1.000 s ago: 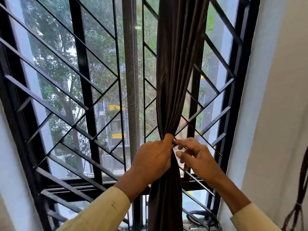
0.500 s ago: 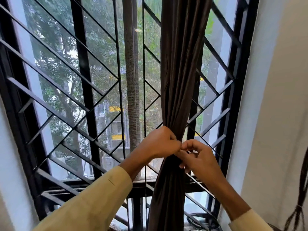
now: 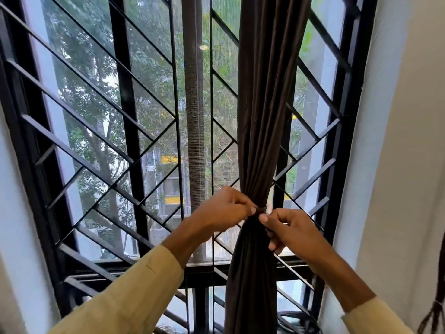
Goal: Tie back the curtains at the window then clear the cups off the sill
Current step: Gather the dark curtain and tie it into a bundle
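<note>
A dark brown curtain (image 3: 267,116) hangs gathered into a narrow bundle in front of the window, right of its middle. At the bundle's waist a thin dark tie (image 3: 261,209) wraps it. My left hand (image 3: 224,209) pinches the tie from the left side. My right hand (image 3: 289,231) pinches it from the right, fingers curled, thumb near the knot. No cups or sill show in this view.
A black metal window grille (image 3: 120,131) with diagonal bars sits close behind the curtain. A folded grey mesh screen (image 3: 192,116) hangs at the centre. White wall (image 3: 404,165) stands to the right, with dark cords (image 3: 433,314) hanging at the lower right corner.
Both hands have risen slightly with the view and drawn a little apart at the curtain's waist. The left hand moved from wrapping the bundle to pinching the tie.
</note>
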